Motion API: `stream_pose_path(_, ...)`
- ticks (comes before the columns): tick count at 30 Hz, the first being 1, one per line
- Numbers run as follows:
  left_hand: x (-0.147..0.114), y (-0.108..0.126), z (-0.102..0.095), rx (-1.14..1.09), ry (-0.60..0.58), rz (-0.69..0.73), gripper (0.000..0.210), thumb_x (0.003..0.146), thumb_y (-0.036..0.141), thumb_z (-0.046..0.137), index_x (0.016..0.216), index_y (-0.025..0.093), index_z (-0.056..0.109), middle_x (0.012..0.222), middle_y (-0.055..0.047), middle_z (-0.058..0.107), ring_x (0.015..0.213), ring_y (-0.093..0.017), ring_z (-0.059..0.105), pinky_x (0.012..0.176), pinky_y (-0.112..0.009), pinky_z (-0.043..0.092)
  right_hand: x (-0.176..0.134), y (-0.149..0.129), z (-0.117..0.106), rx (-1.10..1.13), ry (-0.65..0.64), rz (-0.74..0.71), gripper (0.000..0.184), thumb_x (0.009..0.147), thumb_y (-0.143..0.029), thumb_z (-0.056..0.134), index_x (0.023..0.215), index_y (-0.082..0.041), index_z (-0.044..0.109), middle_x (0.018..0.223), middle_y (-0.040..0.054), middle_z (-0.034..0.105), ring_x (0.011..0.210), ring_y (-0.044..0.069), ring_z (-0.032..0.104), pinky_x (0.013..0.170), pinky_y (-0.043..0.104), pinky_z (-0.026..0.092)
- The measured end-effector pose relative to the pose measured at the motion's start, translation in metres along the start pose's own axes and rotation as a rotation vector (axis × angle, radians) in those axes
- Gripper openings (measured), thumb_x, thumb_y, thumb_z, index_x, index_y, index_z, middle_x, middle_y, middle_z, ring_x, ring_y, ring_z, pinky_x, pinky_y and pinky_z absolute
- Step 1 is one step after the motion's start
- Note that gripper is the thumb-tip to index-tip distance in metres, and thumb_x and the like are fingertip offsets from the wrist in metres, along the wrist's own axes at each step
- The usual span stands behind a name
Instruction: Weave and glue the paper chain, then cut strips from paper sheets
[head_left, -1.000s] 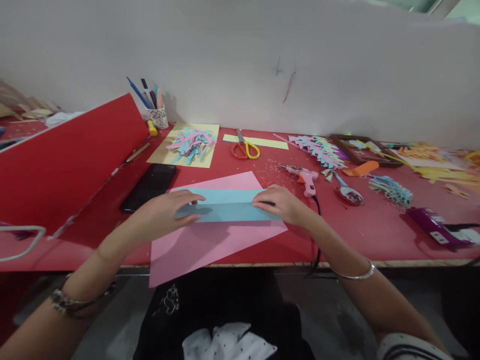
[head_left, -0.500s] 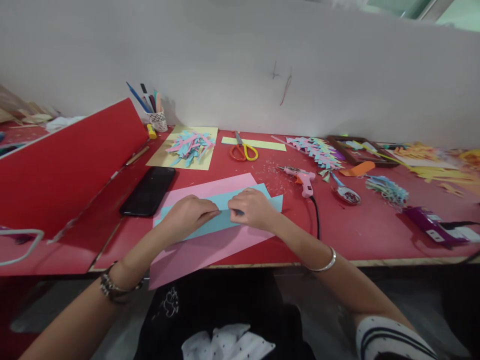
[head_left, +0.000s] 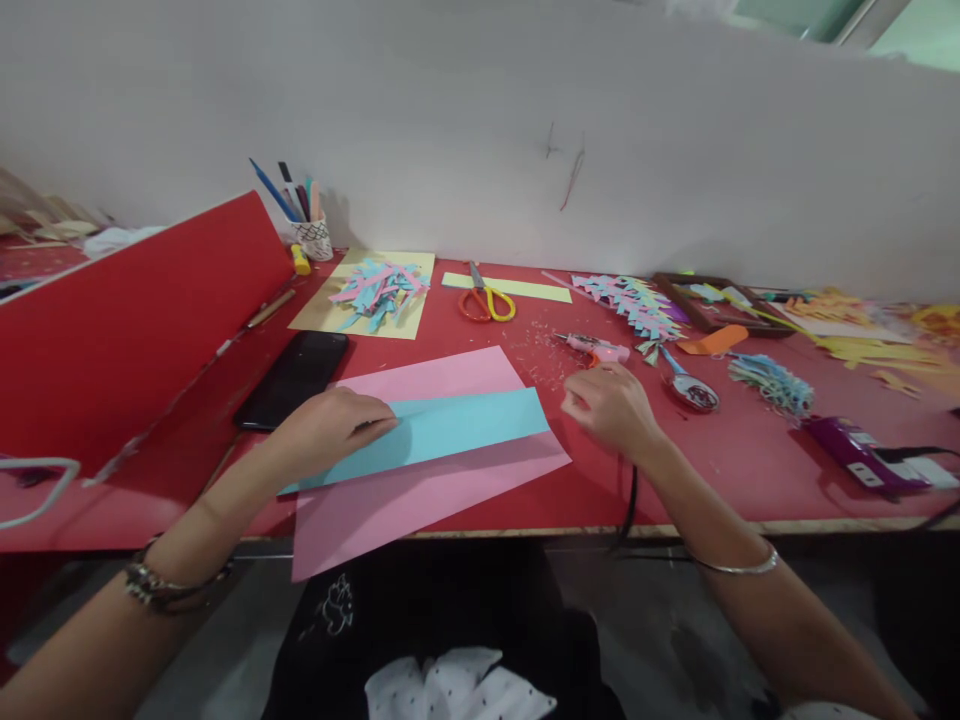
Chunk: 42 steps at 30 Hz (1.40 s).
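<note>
A strip of light blue paper [head_left: 457, 428] lies slantwise over a pink paper sheet [head_left: 405, 520], whose near left corner hangs past the table edge. At the strip's left part, my left hand [head_left: 334, 428] is closed, thumb and fingers pinching the blue paper. My right hand [head_left: 613, 408] is to the right of both papers, apart from them, with its fingers curled closed; whether anything is inside cannot be seen. It covers the handle of the pink glue gun [head_left: 589, 347], whose nozzle and body show just beyond the hand.
Left are a black phone [head_left: 296, 380] and a standing red board [head_left: 150, 330]. Scissors [head_left: 487, 305], a cut paper heap [head_left: 382, 292] and a pen cup [head_left: 313, 238] are at the back. Right are a spoon [head_left: 691, 388], fringed paper [head_left: 634, 305] and a purple device [head_left: 862, 455].
My right hand has moved right, off the paper towards the glue gun. My left hand has shifted left. The blue paper, earlier in offset layers, now looks like one even strip.
</note>
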<state>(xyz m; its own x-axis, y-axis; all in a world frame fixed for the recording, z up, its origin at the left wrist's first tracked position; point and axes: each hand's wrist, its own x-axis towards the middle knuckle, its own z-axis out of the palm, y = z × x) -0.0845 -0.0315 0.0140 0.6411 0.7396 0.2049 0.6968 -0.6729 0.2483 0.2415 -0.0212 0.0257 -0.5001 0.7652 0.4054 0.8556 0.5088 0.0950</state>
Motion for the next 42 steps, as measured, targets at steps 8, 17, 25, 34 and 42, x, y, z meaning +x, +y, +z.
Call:
stream_pose_path(8,-0.002,0.028,0.026,0.258,-0.016,0.020,0.037,0.091,0.031,0.030,0.117,0.019,0.054,0.110,-0.011,0.062,0.100,-0.023,0.057,0.082,-0.036,0.044,0.001,-0.074,0.008,0.286,-0.386,-0.230,0.059,0.080,-0.043,0.053,0.131,-0.016,0.041,0.133,0.0136,0.045,0.121,0.026,0.042,0.097,0.040,0.034)
stream_pose_path(17,-0.019,0.034,0.042,0.075,-0.191,0.077,0.055,0.089,0.051,0.026,0.138,0.025,0.026,0.145,-0.007,0.027,0.133,-0.023,0.025,0.105,-0.042,0.025,-0.011,-0.096,0.023,0.286,-0.511,-0.120,0.066,0.085,-0.051,0.039,0.139,-0.016,0.027,0.147,0.0103,0.020,0.136,0.024,0.016,0.109,0.045,0.019)
stream_pose_path(25,-0.053,0.011,0.032,0.048,-0.313,0.200,0.056,0.085,0.054,0.036,0.137,0.037,0.021,0.147,0.000,0.022,0.134,-0.021,0.021,0.109,-0.041,0.016,-0.015,-0.094,0.023,0.290,-0.487,-0.094,0.066,0.084,-0.052,0.041,0.139,-0.018,0.028,0.146,0.0093,0.023,0.135,0.024,0.019,0.108,0.045,0.020)
stream_pose_path(34,-0.103,-0.007,0.025,0.197,-0.156,0.078,0.058,0.080,0.051,0.046,0.134,0.040,0.028,0.142,0.003,0.033,0.129,-0.025,0.033,0.100,-0.035,0.033,-0.014,-0.093,0.023,0.307,-0.518,-0.097,0.067,0.084,-0.051,0.042,0.139,-0.015,0.028,0.146,0.0094,0.023,0.135,0.023,0.017,0.109,0.046,0.019)
stream_pose_path(42,-0.135,-0.006,0.025,0.202,-0.037,-0.103,0.050,0.082,0.053,0.039,0.130,0.041,0.037,0.138,0.004,0.040,0.124,-0.025,0.040,0.101,-0.042,0.033,-0.015,-0.093,0.024,0.306,-0.500,-0.100,0.065,0.083,-0.049,0.043,0.138,-0.016,0.029,0.146,0.0101,0.023,0.135,0.024,0.018,0.108,0.047,0.021)
